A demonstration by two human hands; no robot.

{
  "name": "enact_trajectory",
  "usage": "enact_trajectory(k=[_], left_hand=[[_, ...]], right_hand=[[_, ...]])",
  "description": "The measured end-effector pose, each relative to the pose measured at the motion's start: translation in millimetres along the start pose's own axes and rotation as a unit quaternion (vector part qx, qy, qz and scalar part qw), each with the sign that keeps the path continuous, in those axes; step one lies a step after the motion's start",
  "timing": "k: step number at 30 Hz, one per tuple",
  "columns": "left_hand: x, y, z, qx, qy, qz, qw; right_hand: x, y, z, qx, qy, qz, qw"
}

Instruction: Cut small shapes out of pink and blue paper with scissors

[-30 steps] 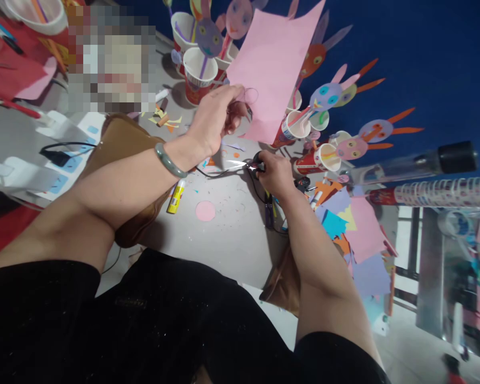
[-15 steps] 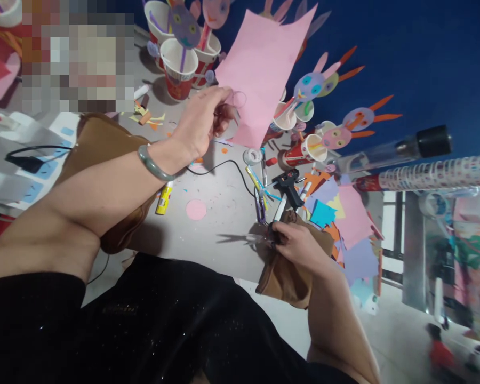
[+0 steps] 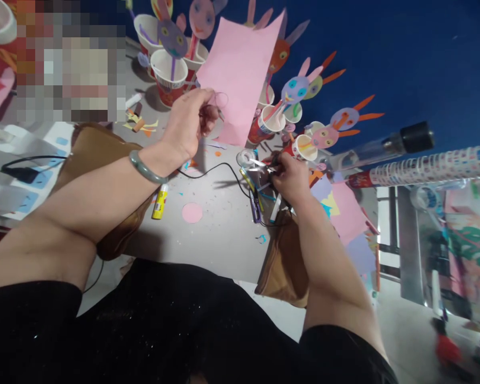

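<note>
A large pink paper sheet (image 3: 242,69) with an oval outline drawn near its left edge is raised above the table, pinched by my left hand (image 3: 190,125). My right hand (image 3: 292,178) grips a pair of scissors (image 3: 260,162) by the handles, the blades pointing left below the sheet and apart from it. Behind the blades lies a roll of clear tape (image 3: 246,158). A pink paper disc (image 3: 192,213) rests on the table between my arms, near a yellow glue stick (image 3: 160,202).
Paper cups (image 3: 169,74) with paper animal faces on sticks line the back. Pens and a purple-handled tool (image 3: 256,208) lie below my right hand. Coloured paper (image 3: 348,213) is piled at the right. A black cable (image 3: 208,173) crosses the table; brown cloth (image 3: 286,261) covers the near edge.
My right hand has carried the scissors up and away from the near edge, towards the pink sheet. My left hand still holds the sheet; the whole view has shifted slightly.
</note>
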State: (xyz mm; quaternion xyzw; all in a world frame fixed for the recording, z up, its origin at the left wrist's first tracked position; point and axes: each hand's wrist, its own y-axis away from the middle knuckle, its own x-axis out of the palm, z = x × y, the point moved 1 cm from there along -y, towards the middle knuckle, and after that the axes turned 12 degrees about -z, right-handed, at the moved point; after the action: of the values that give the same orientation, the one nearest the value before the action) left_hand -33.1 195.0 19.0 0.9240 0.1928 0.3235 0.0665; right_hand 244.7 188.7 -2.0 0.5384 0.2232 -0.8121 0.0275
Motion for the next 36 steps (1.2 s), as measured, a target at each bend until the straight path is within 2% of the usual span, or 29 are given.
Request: enact_trajectory(k=[4,8,11,15,20,25,28,32,36], left_hand=[[-1.8,-6.6,1.2,-0.054,0.035,-0.003,0.998],[-2.3,-10.2,2.1,-0.107,0.046,0.009,0.993],[-1.3,-8.5,-0.6,-0.067,-0.008,-0.006,0.998],[0.1,-4.4,-4.6,-0.008,-0.045,-0.009,0.999],[0.4,-3.4,-4.0,0.002,-0.019,-0.002,1.000],[1.1,-2.9,-5.2,-0.004,-0.007,0.002,1.000],[0.7,-2.6,-6.9,0.008,-0.016,0.000,1.000],[-0.4,-3.5,-6.3,0.020,-0.039,-0.001,0.999],[-0.2,-5.1,-1.7,0.018,-0.080,-0.006,0.997]], right_hand=[[23.7,-31.2,-6.1,-0.011,0.040,0.027,0.999],[35.5,-41.7,-5.1,-0.012,0.031,0.038,0.999],[40.1,-45.0,-4.0,-0.018,0.018,0.044,0.999],[43.3,-50.9,-6.7,-0.022,0.067,0.043,0.997],[49.5,-55.8,-9.7,-0.052,0.069,0.053,0.995],[54.6,-58.0,-7.5,-0.048,0.099,0.038,0.993],[45.1,-53.7,-3.3,-0.032,0.057,0.028,0.997],[9.4,-27.3,5.7,0.011,-0.066,0.027,0.997],[-32.6,23.4,18.9,0.019,-0.081,0.119,0.989]])
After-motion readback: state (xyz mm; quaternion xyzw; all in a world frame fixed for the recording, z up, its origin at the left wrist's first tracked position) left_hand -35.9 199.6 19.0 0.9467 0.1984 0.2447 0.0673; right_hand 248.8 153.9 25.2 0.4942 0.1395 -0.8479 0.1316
